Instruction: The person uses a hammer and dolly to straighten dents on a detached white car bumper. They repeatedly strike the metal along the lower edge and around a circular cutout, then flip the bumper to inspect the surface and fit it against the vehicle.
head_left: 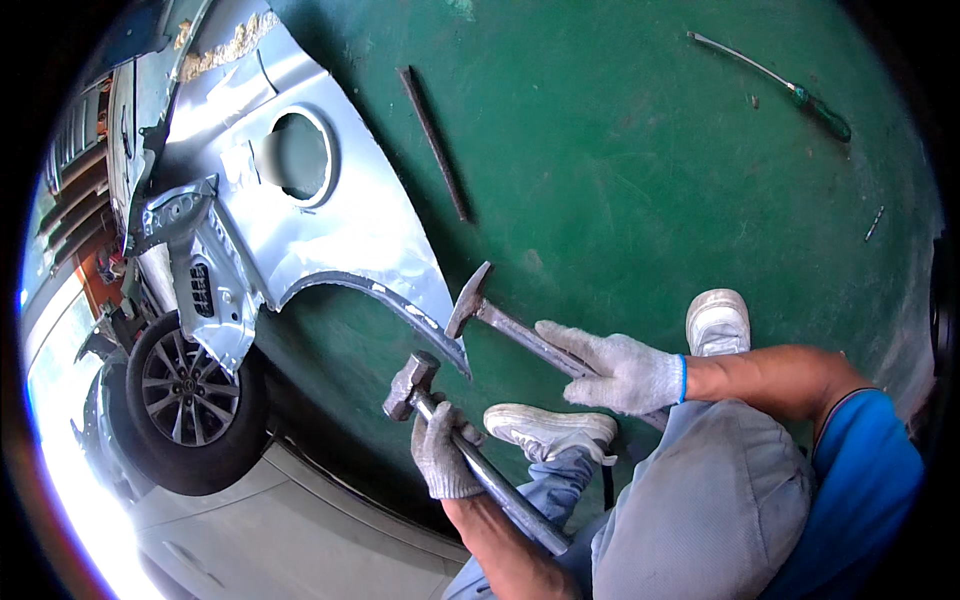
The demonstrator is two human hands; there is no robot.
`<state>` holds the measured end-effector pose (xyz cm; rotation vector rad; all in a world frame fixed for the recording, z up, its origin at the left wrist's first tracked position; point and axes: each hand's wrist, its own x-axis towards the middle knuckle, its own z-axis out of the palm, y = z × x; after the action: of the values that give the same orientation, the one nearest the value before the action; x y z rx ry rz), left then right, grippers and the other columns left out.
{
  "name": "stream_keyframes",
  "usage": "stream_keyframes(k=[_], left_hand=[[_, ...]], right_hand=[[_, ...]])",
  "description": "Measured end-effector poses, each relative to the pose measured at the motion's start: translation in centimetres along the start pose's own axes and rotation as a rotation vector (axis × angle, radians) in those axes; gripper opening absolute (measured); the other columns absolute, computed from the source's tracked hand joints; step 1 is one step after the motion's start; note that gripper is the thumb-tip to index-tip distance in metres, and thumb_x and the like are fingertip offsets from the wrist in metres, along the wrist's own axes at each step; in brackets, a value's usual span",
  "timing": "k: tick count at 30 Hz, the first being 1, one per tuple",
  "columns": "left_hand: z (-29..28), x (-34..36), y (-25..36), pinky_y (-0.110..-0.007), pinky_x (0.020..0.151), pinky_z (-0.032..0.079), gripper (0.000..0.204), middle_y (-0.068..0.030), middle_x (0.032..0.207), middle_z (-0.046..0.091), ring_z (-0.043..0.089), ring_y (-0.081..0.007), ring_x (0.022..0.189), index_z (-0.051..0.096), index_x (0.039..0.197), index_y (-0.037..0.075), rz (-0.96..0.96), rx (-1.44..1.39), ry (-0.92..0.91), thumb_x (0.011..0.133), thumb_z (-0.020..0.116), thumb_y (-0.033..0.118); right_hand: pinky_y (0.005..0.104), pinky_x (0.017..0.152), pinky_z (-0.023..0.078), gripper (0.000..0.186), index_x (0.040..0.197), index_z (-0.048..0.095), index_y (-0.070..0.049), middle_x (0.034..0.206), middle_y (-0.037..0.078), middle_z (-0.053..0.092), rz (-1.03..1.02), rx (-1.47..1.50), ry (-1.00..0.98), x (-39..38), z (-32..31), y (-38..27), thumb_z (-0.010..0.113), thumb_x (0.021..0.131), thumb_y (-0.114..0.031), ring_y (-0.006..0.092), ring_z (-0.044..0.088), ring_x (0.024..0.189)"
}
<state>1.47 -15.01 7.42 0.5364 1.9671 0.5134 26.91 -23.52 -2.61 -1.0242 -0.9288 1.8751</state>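
Observation:
My left hand (443,452), in a whitish-grey knit glove, is closed round the metal handle of a sledgehammer (411,384), just below its blocky head. In my right hand (632,371), gloved the same way, lies the shaft of a body hammer (520,337); the fingers stretch along it and the thumb side presses against it. The body hammer's narrow curved head is beside the lower tip of a silver car quarter panel (375,235). This panel has a round opening and a wheel arch edge. The two hammer heads are apart from each other.
On the green floor (600,170) lie a rusty flat bar (434,145), a screwdriver (770,72) and a small metal bit (874,223). A car wheel (190,390) and a pale car body (290,530) stand at the left. My shoes (550,430) are close to the hammers.

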Motion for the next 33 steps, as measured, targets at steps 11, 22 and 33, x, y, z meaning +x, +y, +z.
stream_keyframes(k=[11,22,33], left_hand=[[-0.2,-0.1,-2.3,-0.025,0.047,0.046,0.041,-0.007,0.074,0.059,0.054,-0.0147,0.05,0.055,0.121,-0.005,-0.045,-0.02,-0.116,0.088,0.07,0.014],[-1.0,1.7,-0.9,-0.026,0.045,0.047,0.037,-0.0057,0.074,0.055,0.054,-0.0143,0.051,0.052,0.123,0.0,-0.047,-0.14,-0.183,0.09,0.066,0.008],[0.8,1.4,0.1,-0.026,0.045,0.047,0.03,-0.0046,0.074,0.054,0.053,-0.0129,0.051,0.053,0.113,0.002,0.033,-0.208,-0.066,0.089,0.068,0.01]], right_hand=[[0.0337,0.087,0.052,0.089,0.162,0.018,-0.001,0.128,0.02,0.057,0.064,-0.098,0.067,0.6,1.2,0.4,0.069,0.091,-0.022,0.0233,0.064,0.099],[0.0305,0.054,0.048,0.03,0.113,0.058,-0.002,0.074,0.001,0.057,0.348,-0.001,0.331,4.4,-1.8,-8.1,0.064,0.096,-0.026,0.0101,0.056,0.058],[0.0387,0.059,0.049,0.042,0.093,0.057,-0.003,0.071,0.011,0.06,0.402,-0.214,0.495,2.2,2.5,-6.5,0.067,0.093,-0.044,0.0226,0.06,0.062]])
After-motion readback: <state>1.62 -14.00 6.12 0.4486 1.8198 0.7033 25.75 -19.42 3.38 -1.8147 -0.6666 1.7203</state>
